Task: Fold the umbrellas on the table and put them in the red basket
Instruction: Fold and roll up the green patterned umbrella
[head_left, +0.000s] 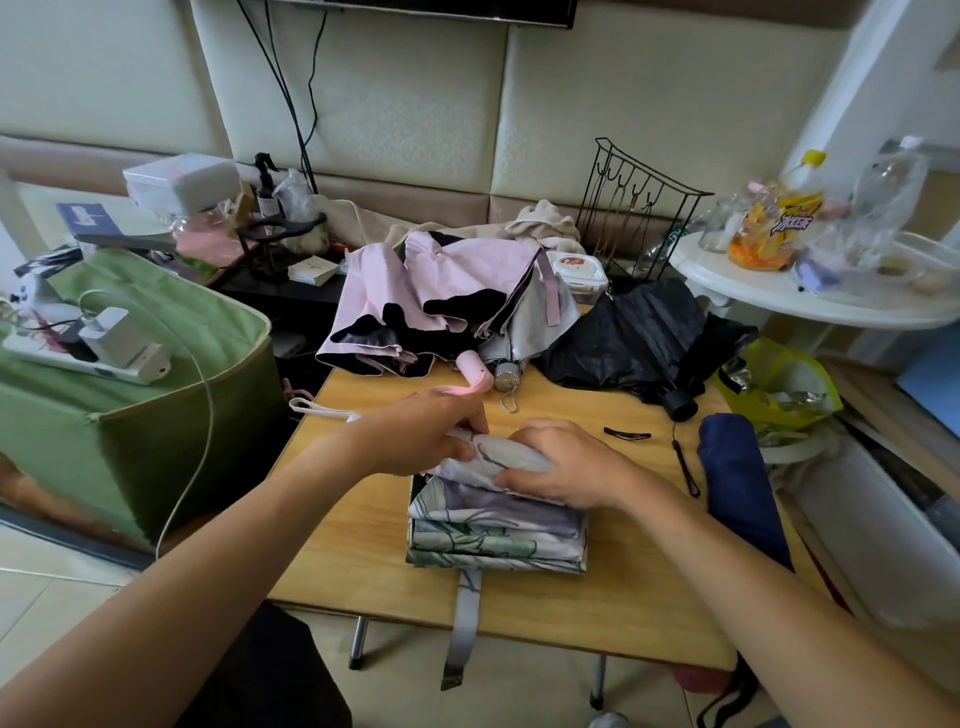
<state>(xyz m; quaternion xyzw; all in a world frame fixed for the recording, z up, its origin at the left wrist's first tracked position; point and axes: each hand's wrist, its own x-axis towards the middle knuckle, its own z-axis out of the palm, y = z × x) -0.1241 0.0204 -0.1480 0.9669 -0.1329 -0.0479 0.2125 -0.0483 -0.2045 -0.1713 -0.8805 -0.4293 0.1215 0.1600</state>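
1. A green fabric bin (130, 415) stands at far left, beside the wooden table (363, 545).
2. A person's left hand (421, 431) curls its fingers around the far end of a floral umbrella (493, 525), pinching the pale canopy.
3. The floral umbrella lies at the table's middle, its long axis running away from the person, its grey closing strap (465, 623) hanging over the near edge.
4. The right hand (561, 462) presses down on the folded fabric, fingers bent around it.
5. Five umbrellas are counted: the floral one; a pink one (431, 296), a grey one (524, 322) and a black one (634, 332) lying loose along the far edge; and a rolled navy one (737, 483) at the right edge.
6. A white round side table (779, 296) stands at far right.
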